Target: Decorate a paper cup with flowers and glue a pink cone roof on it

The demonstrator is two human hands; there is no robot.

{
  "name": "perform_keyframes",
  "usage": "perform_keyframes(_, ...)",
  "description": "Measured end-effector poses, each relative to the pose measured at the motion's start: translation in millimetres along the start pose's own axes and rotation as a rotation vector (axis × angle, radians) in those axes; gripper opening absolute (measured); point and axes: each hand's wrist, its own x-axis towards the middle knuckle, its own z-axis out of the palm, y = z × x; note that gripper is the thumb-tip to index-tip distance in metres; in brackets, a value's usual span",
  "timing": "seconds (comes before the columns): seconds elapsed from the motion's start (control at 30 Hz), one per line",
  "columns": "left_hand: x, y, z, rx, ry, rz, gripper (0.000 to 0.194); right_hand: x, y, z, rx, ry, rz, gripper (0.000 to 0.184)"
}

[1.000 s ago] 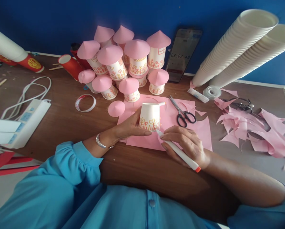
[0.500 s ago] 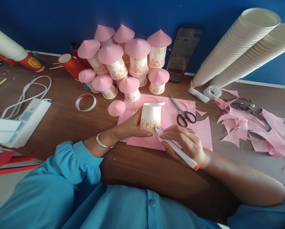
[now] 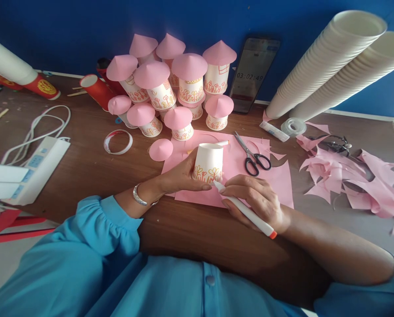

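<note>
- Since the earliest frame, the white cup (image 3: 209,159) is shifting slightly toward the right hand (image 3: 266,200).
- The left hand (image 3: 181,177) is gripping the cup from its left, thumb lying along the near lower edge, other fingers mostly hiding behind.
- The right hand is pinching a white marker (image 3: 251,216), its tip pointing at the cup's lower flower band; contact is staying unclear.
- Pink paper (image 3: 200,199) is lying beneath the grip, scissors (image 3: 259,163) resting beyond the marker.
- Steadying the cup and keeping strokes light is probably serving the curved wall best.
</note>
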Motion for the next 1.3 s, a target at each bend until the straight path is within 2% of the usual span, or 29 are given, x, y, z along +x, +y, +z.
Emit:
perform_keyframes(0.23, 0.5, -1.6, -3.8, -0.093, 0.066, -0.005, 0.082, -1.8, -0.3, -2.0, 0.001, 0.013, -0.011, 0.027)
perform_keyframes(0.4, 3.2, 3.7, -0.2, -0.157, 0.013, 0.024, 0.078, -3.0, 0.9, -0.4, 0.004, 0.022, 0.003, 0.028)
perform_keyframes(0.67, 1.0, 3.6, 2.9, -0.136, -0.012, -0.056, 0.097, -3.9, -1.1, 2.7, 0.066, 0.01, -0.006, 0.026)
perform_keyframes(0.97, 0.3, 3.1, 1.6, -0.12, 0.077, -0.065, 0.083, -4.4, 1.4, -0.2, 0.003, 0.025, 0.025, 0.03)
perform_keyframes(1.3, 1.0, 1.6, -0.5, -0.159, 0.034, -0.007, 0.083, -3.0, 4.1, -1.4, -0.019, 0.041, 0.044, 0.032)
